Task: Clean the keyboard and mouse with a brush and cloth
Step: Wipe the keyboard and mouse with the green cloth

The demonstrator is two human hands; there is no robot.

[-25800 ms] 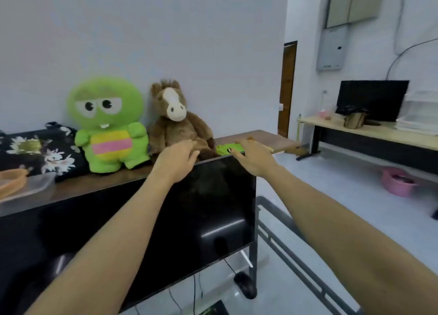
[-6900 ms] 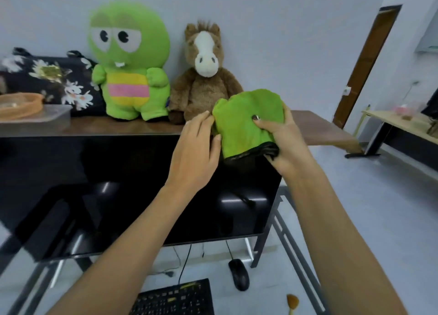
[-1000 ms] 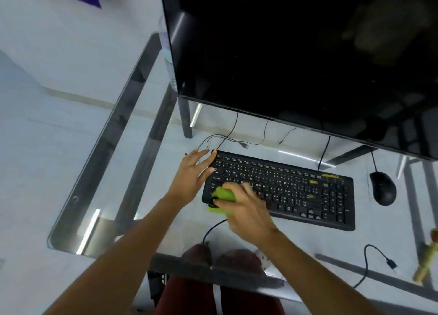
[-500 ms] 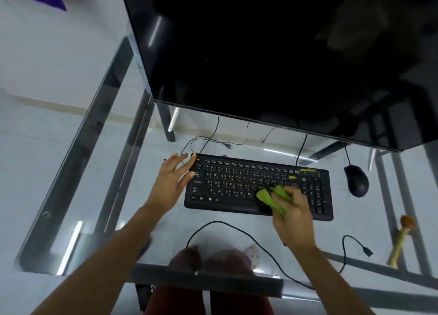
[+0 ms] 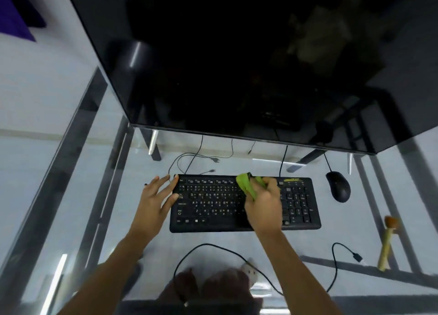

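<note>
A black keyboard lies on the glass desk below the monitor. My right hand is closed around a bunched green cloth and presses it on the upper rows of keys, right of the keyboard's middle. My left hand lies flat with fingers spread on the keyboard's left end, holding nothing. A black mouse sits right of the keyboard, untouched. The brush, pale handle with brown bristles, lies near the desk's right edge.
A large dark monitor overhangs the back of the desk. Loose black cables loop over the glass in front of and behind the keyboard. Metal frame bars run along the left and right sides. My knees show through the glass below.
Over the last second my right hand swept the cloth from the keyboard's lower left corner toward the right, then up to the top rows. My left hand stayed on the keyboard's left end.
</note>
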